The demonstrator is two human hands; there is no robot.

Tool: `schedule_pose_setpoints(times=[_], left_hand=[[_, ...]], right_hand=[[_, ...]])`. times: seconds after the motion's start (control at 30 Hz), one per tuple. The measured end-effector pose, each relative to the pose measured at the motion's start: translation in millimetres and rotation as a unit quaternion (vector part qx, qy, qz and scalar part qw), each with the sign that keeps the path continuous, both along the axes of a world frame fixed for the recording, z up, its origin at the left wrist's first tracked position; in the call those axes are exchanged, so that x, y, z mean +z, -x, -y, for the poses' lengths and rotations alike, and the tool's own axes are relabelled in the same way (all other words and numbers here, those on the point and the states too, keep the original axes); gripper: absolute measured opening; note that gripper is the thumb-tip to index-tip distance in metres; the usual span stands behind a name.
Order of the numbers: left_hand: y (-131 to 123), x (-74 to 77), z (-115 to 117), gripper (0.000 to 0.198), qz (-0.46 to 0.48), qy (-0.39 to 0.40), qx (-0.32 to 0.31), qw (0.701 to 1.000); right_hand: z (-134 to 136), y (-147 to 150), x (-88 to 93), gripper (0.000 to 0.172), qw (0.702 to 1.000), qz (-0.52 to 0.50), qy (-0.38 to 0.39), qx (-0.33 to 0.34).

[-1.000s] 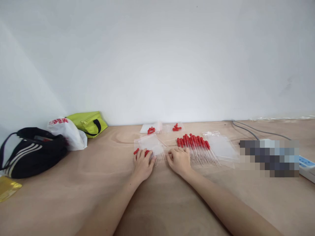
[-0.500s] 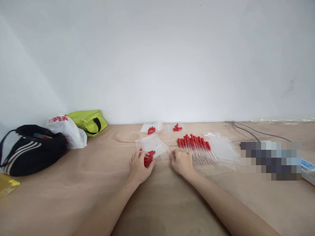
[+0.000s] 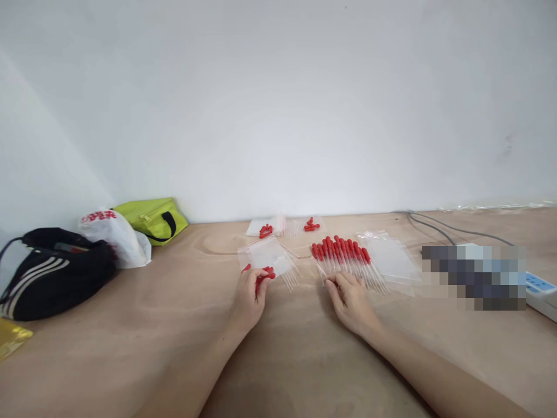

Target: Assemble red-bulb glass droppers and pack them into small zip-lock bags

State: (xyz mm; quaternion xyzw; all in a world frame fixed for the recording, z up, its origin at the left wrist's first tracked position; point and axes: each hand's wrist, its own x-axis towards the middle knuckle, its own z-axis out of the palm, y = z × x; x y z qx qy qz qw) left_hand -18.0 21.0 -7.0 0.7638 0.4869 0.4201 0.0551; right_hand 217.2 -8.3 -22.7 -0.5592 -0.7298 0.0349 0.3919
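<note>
My left hand (image 3: 249, 299) is closed, thumb and fingertips pinching a red rubber bulb (image 3: 267, 277) over a small group of loose bulbs, partly hidden by the fingers. Beside it lies a clear zip bag (image 3: 266, 254), with several thin glass tubes (image 3: 289, 280) at its right edge. My right hand (image 3: 350, 299) rests on the table, fingers curled at the lower end of a red-capped glass dropper (image 3: 319, 266) on the left of a row. The other droppers (image 3: 348, 252) lie side by side, bulbs toward the wall.
Flat clear bags (image 3: 391, 261) lie right of the droppers. More red bulbs (image 3: 311, 224) sit near the wall. At left are a black bag (image 3: 56, 278), a white plastic bag (image 3: 115, 238) and a lime-green bag (image 3: 152, 217). A power strip (image 3: 542, 290) and grey cables (image 3: 456, 225) are at right.
My right hand has moved rightward and slightly nearer me, to the droppers' lower ends. My left hand's fingers have drawn together on a bulb among the loose ones.
</note>
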Motion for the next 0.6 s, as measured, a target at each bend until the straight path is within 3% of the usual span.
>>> schedule_pose_setpoints(times=[0.1, 0.27, 0.43, 0.6], left_hand=[[-9.3, -2.0, 8.6, 0.011, 0.025, 0.037, -0.077, 0.996], [-20.0, -1.1, 16.9, 0.024, 0.057, 0.076, -0.144, 0.985], [-20.4, -1.3, 17.4, 0.009, 0.103, 0.125, -0.129, 0.978], [-21.4, -4.4, 16.3, 0.011, 0.208, 0.192, -0.135, 0.95]], right_hand=[[-0.6, -2.7, 0.5, 0.025, 0.999, -0.028, 0.006, 0.015], [-1.5, -0.5, 0.6, 0.025, 0.998, 0.0, -0.001, 0.068], [1.3, 1.1, 3.8, 0.02, 0.992, 0.038, -0.015, 0.117], [3.0, 1.1, 5.6, 0.019, 0.988, 0.037, -0.01, 0.15]])
